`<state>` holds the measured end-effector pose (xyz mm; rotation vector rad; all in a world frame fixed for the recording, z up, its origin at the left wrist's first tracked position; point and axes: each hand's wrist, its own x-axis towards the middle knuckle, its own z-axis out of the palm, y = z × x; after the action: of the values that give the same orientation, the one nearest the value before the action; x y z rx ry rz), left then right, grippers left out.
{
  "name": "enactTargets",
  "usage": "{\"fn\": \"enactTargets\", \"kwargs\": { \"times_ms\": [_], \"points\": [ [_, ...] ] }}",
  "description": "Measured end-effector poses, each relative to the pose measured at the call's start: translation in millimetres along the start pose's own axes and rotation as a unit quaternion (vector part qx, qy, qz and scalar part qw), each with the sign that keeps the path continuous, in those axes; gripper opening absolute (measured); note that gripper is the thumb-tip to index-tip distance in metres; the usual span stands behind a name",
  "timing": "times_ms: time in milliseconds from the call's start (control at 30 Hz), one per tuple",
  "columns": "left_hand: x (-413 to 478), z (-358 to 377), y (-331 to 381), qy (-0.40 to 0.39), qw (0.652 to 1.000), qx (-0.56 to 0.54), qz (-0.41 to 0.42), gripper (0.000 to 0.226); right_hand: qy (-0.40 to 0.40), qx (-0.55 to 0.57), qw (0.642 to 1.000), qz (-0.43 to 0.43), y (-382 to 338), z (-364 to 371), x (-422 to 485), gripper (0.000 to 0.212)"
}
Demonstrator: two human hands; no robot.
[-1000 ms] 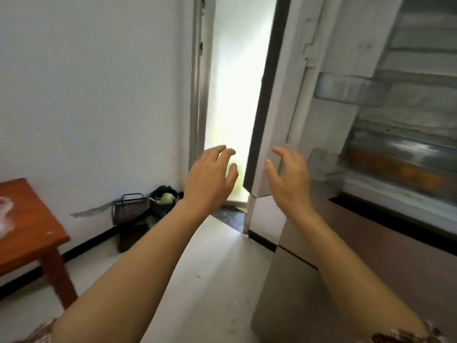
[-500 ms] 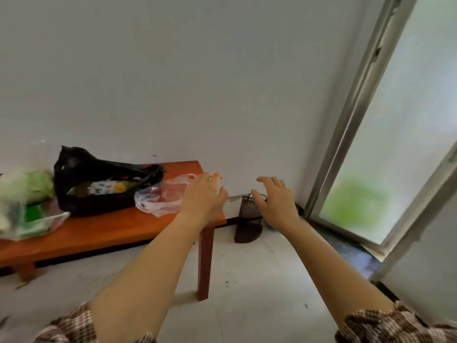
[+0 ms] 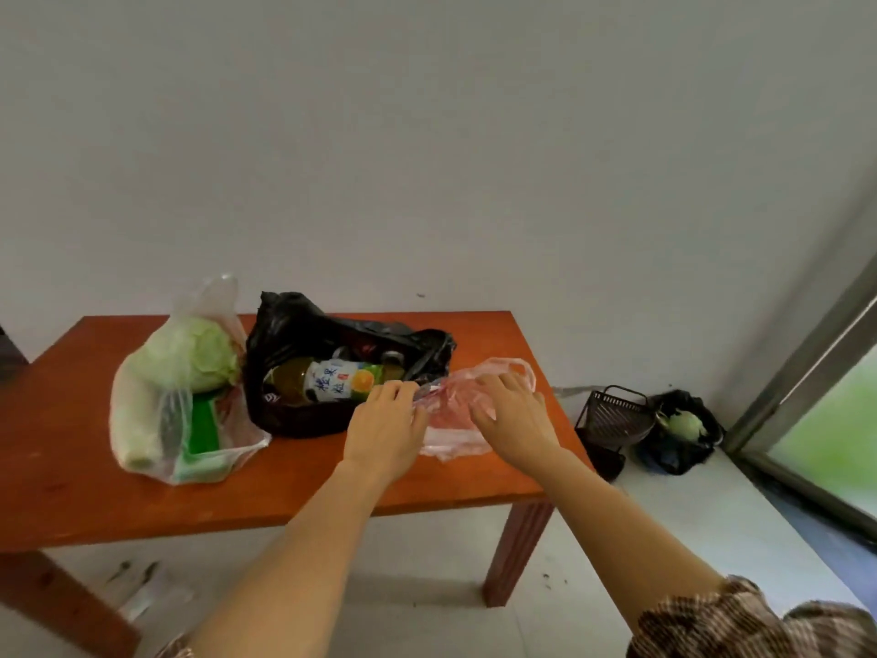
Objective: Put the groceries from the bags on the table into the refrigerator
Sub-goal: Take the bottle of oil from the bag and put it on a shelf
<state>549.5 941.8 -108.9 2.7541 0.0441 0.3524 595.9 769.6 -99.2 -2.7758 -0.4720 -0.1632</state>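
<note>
Head cam: left hand (image 3: 384, 420) pinching the floppy pink bag (image 3: 448, 420), right hand (image 3: 515, 415) resting loose on top, grab handles (image 3: 529, 372) past fingertips (image 3: 491, 383).

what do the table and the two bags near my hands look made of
Reddish-brown rectangular table: looks like varnished wood, smooth with a faint sheen. Crumpled black bag: thin glossy plastic film, shiny creases. Pinkish see-through bag: thin clear plastic, contents show through.

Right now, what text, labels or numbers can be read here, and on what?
"橙果粒": blue characters on the white label of the juice bottle lying in the black bag.
The white mark on the black bag's front: too blurred to read.
Nothing else is readable.
</note>
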Motion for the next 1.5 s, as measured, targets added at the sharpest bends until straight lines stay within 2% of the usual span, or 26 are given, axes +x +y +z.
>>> {"fn": "enactTargets", "kwargs": {
  "times_ms": [133,267,433,533,700,833,933,1133,1300,1500],
  "points": [
    [45.1,14.0,-66.9,-0.014,1.0,-0.005,-0.001,0.036,-0.021,0.018,1.0,0.012,-25.7,47.0,58.2,0.042],
    [94.9,25.0,-131.0,-0.037,0.998,0.029,0.051,0.037,-0.042,0.008,0.998,0.035,-51.7,94.7,112.6,0.043],
    [142.9,29.3,-209.3,-0.052,0.968,0.201,0.14,0.057,-0.087,-0.014,0.995,0.053,-83.9,142.4,167.3,0.046],
    [166.7,28.8,-253.1,-0.054,0.965,0.23,0.117,0.076,-0.127,-0.03,0.989,0.07,-97.9,164.8,194.2,0.059],
    [202.3,38.2,-305.7,-0.171,0.959,0.217,0.069,0.087,-0.239,-0.047,0.966,0.09,-98.1,189.4,221.4,0.086],
    [217.3,49.7,-340.0,-0.286,0.942,0.163,0.07,0.095,-0.26,-0.08,0.961,0.057,-103.9,204.5,227.1,0.099],
    [219.2,52.1,-361.3,-0.334,0.924,0.174,0.07,0.098,-0.27,-0.089,0.959,0.015,-120.0,218.0,233.6,0.103],
    [230.4,64.8,-393.1,-0.356,0.925,0.125,0.04,0.089,-0.307,-0.137,0.94,-0.059,-150.9,235.4,262.4,0.111],
    [232.1,70.4,-391.9,-0.341,0.928,0.141,0.052,0.066,-0.319,-0.167,0.93,-0.074,-160.5,243.6,277.6,0.121],
    [242.1,72.2,-385.1,-0.339,0.926,0.165,0.004,0.046,-0.301,-0.169,0.934,-0.094,-156.7,246.5,282.2,0.117]
  ]
}}
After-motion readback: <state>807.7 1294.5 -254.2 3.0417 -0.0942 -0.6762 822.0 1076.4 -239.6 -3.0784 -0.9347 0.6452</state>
